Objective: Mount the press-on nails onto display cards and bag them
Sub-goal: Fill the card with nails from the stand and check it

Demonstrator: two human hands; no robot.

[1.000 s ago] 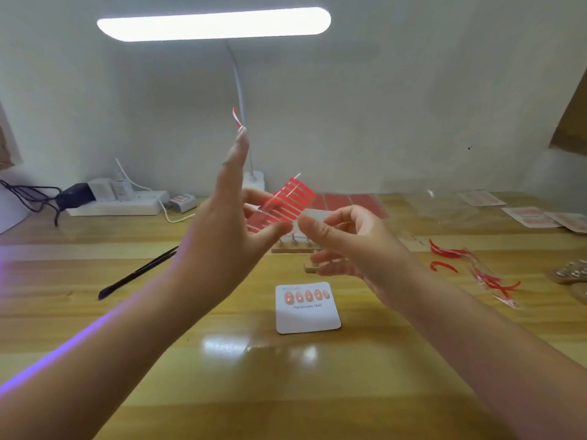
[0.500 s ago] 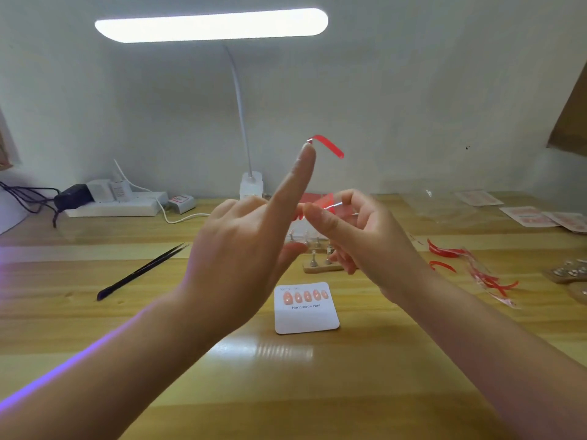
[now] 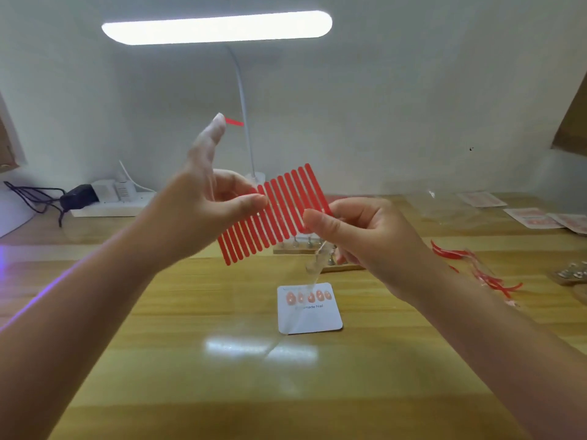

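Between both hands, above the wooden table (image 3: pixel 158 360), hangs a clear sheet of red adhesive strips (image 3: pixel 273 214). My left hand (image 3: pixel 203 204) pinches its left edge with thumb and lower fingers, while the raised index finger carries one peeled red strip (image 3: pixel 234 122) stuck at its tip. My right hand (image 3: pixel 359 236) pinches the sheet's right edge. Below them lies a white display card (image 3: pixel 309 315) with several pink press-on nails (image 3: pixel 308 296) mounted in a row. Behind the sheet stand small wooden nail holders (image 3: pixel 317 249), partly hidden.
Peeled red strips and clear film (image 3: pixel 476 268) lie at the right. Clear bags and printed cards (image 3: pixel 533 215) sit at the far right back. A lamp (image 3: pixel 219 27) stands behind, with a power strip and plugs (image 3: pixel 104 198) at the back left.
The strip sheet, folded between the hands half a second ago, is now spread flat and facing me. My left index finger with its strip has swung back left and higher.
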